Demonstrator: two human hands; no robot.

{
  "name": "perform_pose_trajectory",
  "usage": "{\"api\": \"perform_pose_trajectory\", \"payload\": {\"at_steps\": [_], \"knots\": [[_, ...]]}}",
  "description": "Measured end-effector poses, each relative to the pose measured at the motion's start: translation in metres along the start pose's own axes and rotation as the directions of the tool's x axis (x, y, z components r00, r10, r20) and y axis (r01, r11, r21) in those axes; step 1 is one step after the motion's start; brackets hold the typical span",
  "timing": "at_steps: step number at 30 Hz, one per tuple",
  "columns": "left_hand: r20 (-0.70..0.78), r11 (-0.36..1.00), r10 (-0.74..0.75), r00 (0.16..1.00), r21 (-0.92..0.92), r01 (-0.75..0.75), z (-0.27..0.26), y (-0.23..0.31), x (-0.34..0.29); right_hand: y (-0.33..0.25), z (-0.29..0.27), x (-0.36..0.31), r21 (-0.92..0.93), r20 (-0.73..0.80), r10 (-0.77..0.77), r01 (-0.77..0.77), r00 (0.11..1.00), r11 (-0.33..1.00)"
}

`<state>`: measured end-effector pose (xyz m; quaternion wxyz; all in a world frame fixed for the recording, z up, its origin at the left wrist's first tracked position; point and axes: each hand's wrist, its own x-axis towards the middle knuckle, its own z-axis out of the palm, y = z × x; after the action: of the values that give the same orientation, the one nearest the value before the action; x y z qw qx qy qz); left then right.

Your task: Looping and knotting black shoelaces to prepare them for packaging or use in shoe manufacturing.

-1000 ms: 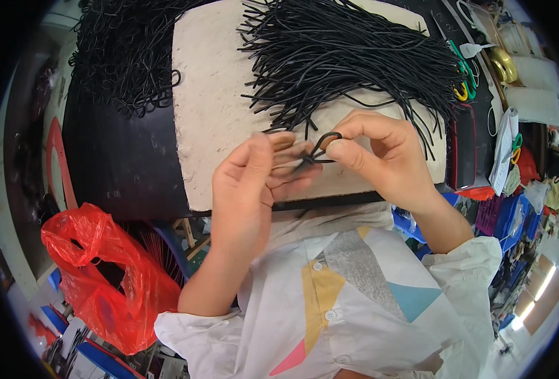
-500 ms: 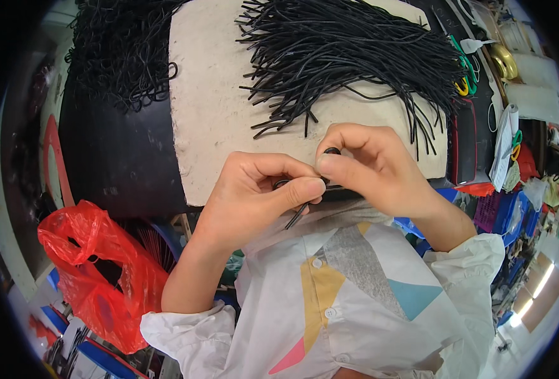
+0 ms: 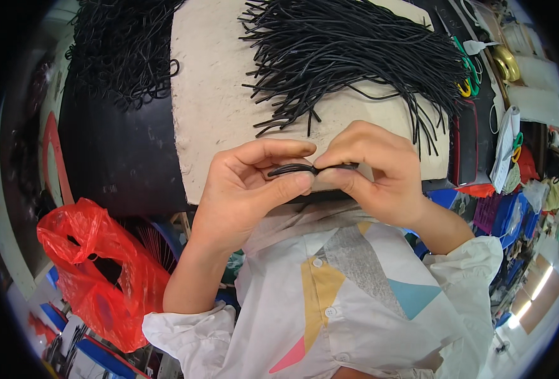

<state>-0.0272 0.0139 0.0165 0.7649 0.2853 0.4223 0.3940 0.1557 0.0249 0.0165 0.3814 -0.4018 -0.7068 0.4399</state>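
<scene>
A short black cord [image 3: 291,168], which looks doubled with a small knot or crossing near its middle, stretches between my hands in front of my chest. My left hand [image 3: 232,189] holds its left part between the thumb and the curled fingers, while the forefinger is raised off it. Thumb and forefinger of my right hand [image 3: 384,174] pinch the cord just right of the crossing, and its other end shows inside that hand. Just beyond my hands, a big bundle of loose straight black cords [image 3: 349,57] lies on a pale board [image 3: 210,114].
A heap of looped black cords [image 3: 125,57] sits at the far left of the black table [image 3: 121,158]. Green-handled scissors [image 3: 472,72] and a gold roll [image 3: 505,63] are at the right. At lower left hangs a red plastic bag [image 3: 102,271].
The cord has turned from hanging down to lying roughly level between my hands. My left forefinger has lifted away, and my right hand has come slightly lower around the cord.
</scene>
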Motion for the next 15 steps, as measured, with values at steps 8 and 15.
{"api": "perform_pose_trajectory", "payload": {"at_steps": [8, 15], "knots": [[-0.099, 0.938, 0.250, 0.963, 0.273, -0.215, 0.002, -0.010, -0.005, 0.000, 0.003, 0.003, 0.642, 0.216, 0.543, -0.537, 0.811, 0.547], [-0.231, 0.999, 0.026, 0.973, 0.038, -0.018, -0.001, -0.004, -0.004, 0.010, -0.002, 0.002, 0.621, 0.156, 0.559, -0.520, 0.815, 0.586]]}}
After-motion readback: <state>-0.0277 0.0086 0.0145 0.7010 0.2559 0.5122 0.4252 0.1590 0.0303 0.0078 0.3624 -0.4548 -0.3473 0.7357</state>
